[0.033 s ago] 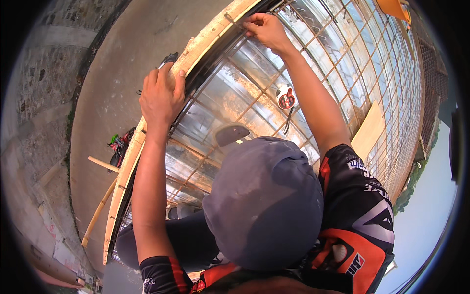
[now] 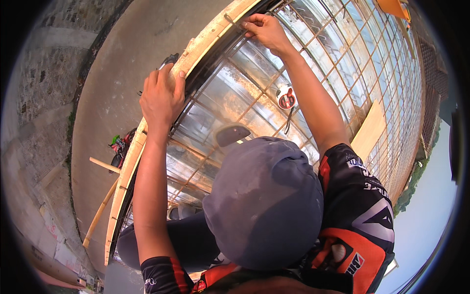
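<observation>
My left hand [image 2: 162, 98] grips the long wooden board [image 2: 205, 46], its fingers over the top edge and the thumb on the inner side. Farther along the same board, my right hand [image 2: 267, 33] is closed in a pinch on a thin dark wire [image 2: 230, 19]. The wire's looped end sticks out over the board's top. Just inside the board, below my right fingers, runs the edge of a rusty rebar grid [image 2: 262, 93]. What lies under the right fingertips is too small to make out.
Shiny corrugated metal sheets [image 2: 210, 122] lie under the rebar. A white and red tape measure [image 2: 286, 98] rests on the grid near my right forearm. To the right lies a plywood piece [image 2: 368, 130]. Beyond the board, a drop leads to concrete ground [image 2: 112, 78], with wooden poles [image 2: 100, 213] leaning outside.
</observation>
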`<state>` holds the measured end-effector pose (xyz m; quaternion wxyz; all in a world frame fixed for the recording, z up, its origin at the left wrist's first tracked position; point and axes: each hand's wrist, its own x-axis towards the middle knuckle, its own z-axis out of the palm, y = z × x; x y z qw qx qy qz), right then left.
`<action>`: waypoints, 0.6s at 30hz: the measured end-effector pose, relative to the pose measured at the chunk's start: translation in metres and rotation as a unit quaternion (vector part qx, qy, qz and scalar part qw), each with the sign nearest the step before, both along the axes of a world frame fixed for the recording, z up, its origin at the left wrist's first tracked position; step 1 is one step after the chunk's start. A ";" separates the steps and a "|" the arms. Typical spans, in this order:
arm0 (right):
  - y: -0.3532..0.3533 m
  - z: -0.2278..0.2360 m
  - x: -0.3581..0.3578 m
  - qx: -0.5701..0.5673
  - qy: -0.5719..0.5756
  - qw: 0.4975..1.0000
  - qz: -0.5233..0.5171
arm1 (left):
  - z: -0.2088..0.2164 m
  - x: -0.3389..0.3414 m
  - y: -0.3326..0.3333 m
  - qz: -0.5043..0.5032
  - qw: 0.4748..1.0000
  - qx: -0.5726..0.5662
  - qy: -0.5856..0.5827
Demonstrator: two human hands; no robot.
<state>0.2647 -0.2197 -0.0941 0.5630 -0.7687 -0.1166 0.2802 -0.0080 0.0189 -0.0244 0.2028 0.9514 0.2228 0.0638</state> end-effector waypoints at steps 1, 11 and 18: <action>0.003 0.008 -0.012 0.025 0.035 0.999 -0.021 | -0.001 -0.007 0.001 0.006 1.000 -0.001 0.009; -0.005 0.031 -0.043 -0.127 -0.312 0.938 0.081 | 0.000 -0.006 -0.001 -0.003 1.000 0.006 0.018; -0.007 0.010 -0.020 -0.066 -0.246 0.964 0.073 | -0.001 -0.006 0.000 -0.004 1.000 0.001 0.010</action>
